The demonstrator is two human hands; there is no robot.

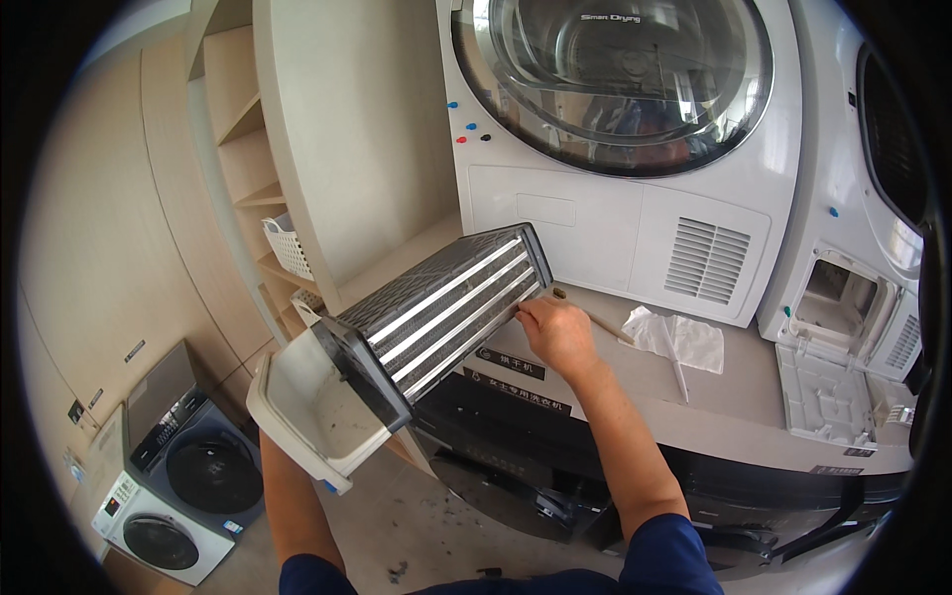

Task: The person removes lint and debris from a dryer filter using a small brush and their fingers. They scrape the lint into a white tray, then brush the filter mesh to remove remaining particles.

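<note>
A dryer's heat exchanger cartridge (454,320), with dusty fins between bright metal strips and black end frames, is held up at a slant before me. A whitish plastic housing (327,416) with specks inside sits at its near left end. My left forearm runs up behind that housing, and my left hand is hidden from view. At the cartridge's lower right edge, my right hand (558,335) has its fingers curled and thumb and forefinger brought together against the fins. Whether anything is pinched between them is not visible.
A thin brown stick (610,327), white tissue (695,341) and a pointed white strip (677,361) lie on the ledge (595,387). Behind stands a white dryer (554,216). To the right, another dryer has an uncovered compartment (833,297). Grey lint (398,571) litters the floor.
</note>
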